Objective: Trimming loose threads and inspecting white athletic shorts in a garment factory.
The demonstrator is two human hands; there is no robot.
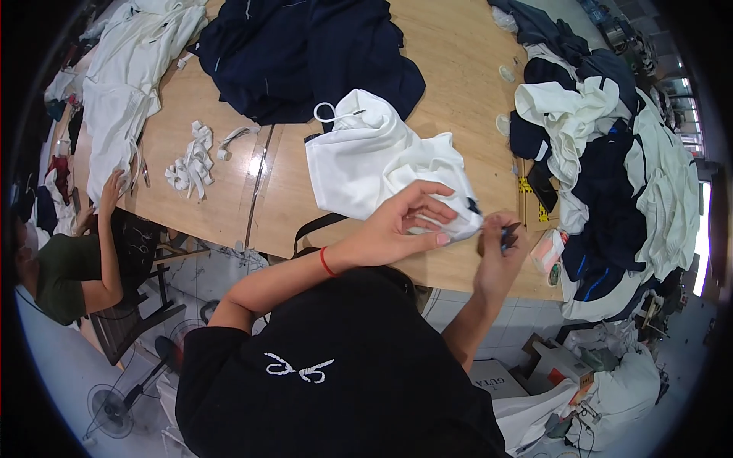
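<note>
A white garment [347,172] with a white drawcord loop lies bunched on the table in front of me. My left hand [412,221] is closed on its near right part, fingers curled over the fabric and thumb stretched along the near edge. A small black patch [473,205] shows on the fabric just beyond those fingers. At the garment's right tip is my right hand [502,240], its fingers bent round a small dark tool [510,232] with a bit of blue. The hand is slightly blurred and hides most of the tool, so its exact kind is unclear.
Dark navy garments [305,57] lie beyond the white one. White fabric scraps [192,164] are on the left. A pile of white and navy clothes [611,183] covers the right side, near a dark phone [542,187]. A co-worker [72,263] handles white cloth at far left.
</note>
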